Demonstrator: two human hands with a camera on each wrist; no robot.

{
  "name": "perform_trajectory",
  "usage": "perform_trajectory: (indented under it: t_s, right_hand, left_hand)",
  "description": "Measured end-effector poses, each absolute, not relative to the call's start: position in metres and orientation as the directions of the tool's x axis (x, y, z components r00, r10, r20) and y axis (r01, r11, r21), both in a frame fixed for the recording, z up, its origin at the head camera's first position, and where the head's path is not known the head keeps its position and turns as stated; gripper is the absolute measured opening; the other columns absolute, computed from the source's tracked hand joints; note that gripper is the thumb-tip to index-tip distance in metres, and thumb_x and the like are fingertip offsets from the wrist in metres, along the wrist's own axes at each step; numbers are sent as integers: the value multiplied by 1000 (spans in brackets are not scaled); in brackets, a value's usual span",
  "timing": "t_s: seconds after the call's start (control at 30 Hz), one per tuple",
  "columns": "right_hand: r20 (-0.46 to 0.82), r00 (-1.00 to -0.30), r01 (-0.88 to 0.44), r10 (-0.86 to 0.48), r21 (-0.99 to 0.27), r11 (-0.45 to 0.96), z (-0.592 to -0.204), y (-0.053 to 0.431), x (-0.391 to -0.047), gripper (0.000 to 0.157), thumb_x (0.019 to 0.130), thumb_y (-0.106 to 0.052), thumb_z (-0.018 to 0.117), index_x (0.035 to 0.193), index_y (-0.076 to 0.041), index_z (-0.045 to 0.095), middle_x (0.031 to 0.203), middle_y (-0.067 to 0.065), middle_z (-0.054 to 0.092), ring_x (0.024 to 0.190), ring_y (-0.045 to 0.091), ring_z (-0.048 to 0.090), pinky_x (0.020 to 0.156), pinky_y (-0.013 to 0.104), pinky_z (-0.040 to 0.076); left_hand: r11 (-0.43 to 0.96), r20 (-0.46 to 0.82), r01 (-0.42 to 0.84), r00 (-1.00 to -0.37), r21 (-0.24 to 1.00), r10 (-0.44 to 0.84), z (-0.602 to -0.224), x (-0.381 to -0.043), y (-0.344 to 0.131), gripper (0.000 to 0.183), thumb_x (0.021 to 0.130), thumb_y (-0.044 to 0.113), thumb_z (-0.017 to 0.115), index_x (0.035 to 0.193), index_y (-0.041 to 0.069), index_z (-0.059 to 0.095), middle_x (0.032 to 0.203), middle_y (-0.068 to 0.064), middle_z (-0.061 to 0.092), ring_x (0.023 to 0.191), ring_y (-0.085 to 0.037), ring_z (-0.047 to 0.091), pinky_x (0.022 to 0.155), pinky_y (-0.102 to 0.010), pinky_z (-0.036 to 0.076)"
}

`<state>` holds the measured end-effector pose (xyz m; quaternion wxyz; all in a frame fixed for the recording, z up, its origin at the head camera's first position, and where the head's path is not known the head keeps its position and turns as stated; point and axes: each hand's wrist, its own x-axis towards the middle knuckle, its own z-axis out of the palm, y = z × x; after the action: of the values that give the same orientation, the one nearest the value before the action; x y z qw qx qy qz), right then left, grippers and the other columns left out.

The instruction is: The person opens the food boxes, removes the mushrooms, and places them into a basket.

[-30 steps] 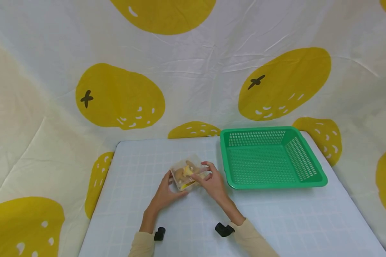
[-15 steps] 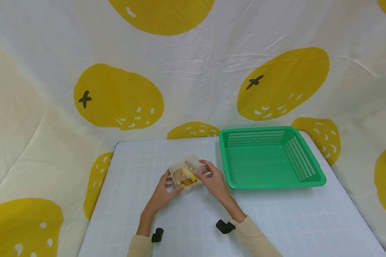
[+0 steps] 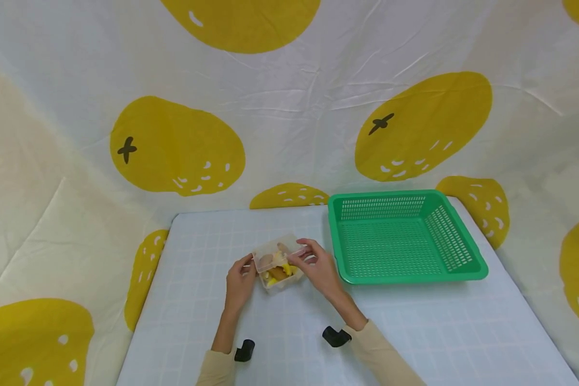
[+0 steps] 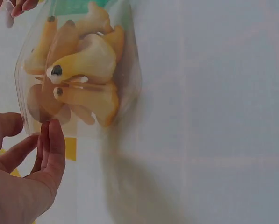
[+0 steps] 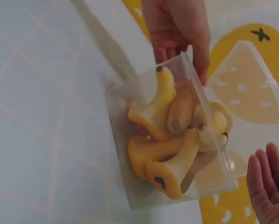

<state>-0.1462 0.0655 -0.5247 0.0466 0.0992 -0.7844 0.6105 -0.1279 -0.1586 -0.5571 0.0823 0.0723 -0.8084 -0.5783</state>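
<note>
While only wrist views show dark tips [image 5: 160, 182] on pieces [image 4: 90, 58], left fingers [image 4: 56, 142] pinch box [image 5: 118, 158], right fingers [image 5: 257, 182] lid [image 5: 244, 86].

No text, label, brand or number could be read on the clear box [image 5: 201, 93], its lid [image 5: 263, 70], the yellow pieces [image 5: 153, 114] inside, the green basket [image 3: 336, 236], the pale tablecloth [image 3: 198, 236] or the black wrist devices [image 3: 244, 350]. The patterned backdrop [image 3: 289, 134] bore only drawn marks: dark crosses [image 3: 127, 149] on two of its yellow fruit shapes [image 3: 178, 139] and small white strokes [image 3: 207, 164], none of which formed a legible letter or figure.
</note>
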Motion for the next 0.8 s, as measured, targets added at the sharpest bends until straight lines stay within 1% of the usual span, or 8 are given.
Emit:
perform_trajectory:
  t_s: [0.07,0.17,0.27,0.4,0.5,0.6,0.8]
  right_hand:
    - [202,-974,-223,-104,-941,256,-524,65,-147,47,93,-24,79,132,-3,63,96,0,71,88,16,66,80,28,58]
    - [218,-970,-241,-111,-929,280,-523,65,-148,45,96,-23,75,134,-3,63,98,0,70,92,17,64,81,29,58]
    - [222,-969,-245,-110,-923,295,-522,64,-149,45,98,-28,74,135,-6,63,99,0,70,95,16,63,81,29,57]
    - [212,-972,-232,-100,-925,300,-519,62,-154,46,97,-35,74,133,-8,65,97,-1,69,92,15,62,81,29,57]
    - [205,-975,-223,-90,-927,302,-517,60,-159,45,96,-37,74,129,-7,66,94,-1,66,88,15,61,80,29,57]
    - [214,-974,-228,-78,-925,304,-515,57,-164,42,96,-37,74,124,-7,68,90,0,64,84,16,61,78,28,57]
    - [234,-971,-238,-49,-925,297,-507,52,-172,37,94,-38,77,115,-8,70,83,1,61,80,21,61,77,32,57]
  left_hand:
    - [272,30,-41,-967,961,-253,-555,-129,-156,31,101,4,61,129,-9,65,113,-22,68,93,-24,70,74,-19,57]
    - [200,-4,-66,-955,978,-296,-553,-130,-153,29,101,2,60,126,-11,66,110,-24,69,84,-13,69,70,-19,57]
    - [116,-63,-108,-939,987,-338,-551,-131,-150,29,101,1,59,126,-12,66,105,-21,70,78,-7,65,69,-19,57]
    - [14,-135,-151,-918,988,-372,-549,-132,-149,29,100,0,61,126,-12,66,103,-19,71,76,-8,65,68,-19,58]
    - [-30,-150,-150,-907,988,-393,-546,-134,-147,29,99,1,65,124,-14,66,103,-22,72,73,-9,65,66,-19,57]
    - [-35,-141,-139,-895,990,-424,-543,-134,-143,28,98,4,68,120,-13,67,99,-22,72,70,-8,63,63,-17,55]
    - [5,-139,-160,-874,987,-465,-542,-138,-139,24,99,10,70,116,-7,71,103,-25,71,71,-9,61,61,-16,52]
